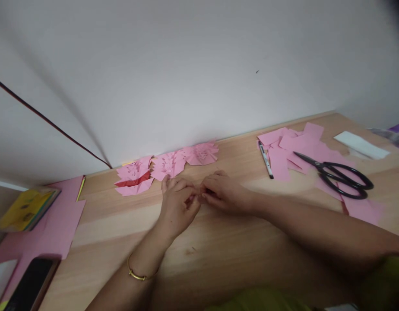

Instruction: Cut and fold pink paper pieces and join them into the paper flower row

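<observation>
My left hand [177,205], with a gold bangle [136,275] on its wrist, meets my right hand [224,192] over the middle of the wooden table. The fingertips of both are pinched together and almost touch. Whatever they hold, if anything, is too small or hidden to make out. Just beyond my left hand, pink paper cutouts lie in a row along the wall: a jagged one [169,163] in the middle, another [202,153] to its right, and one with a red strip [134,179] at the left.
Pink paper pieces [279,164], a marker pen [266,160] and black-handled scissors [338,172] lie at the right, near a folded white paper [361,144]. On the left are a pink sheet [61,216], a yellow packet [26,209], a yellow pencil-like stick [80,188] and a dark box-like object [33,283].
</observation>
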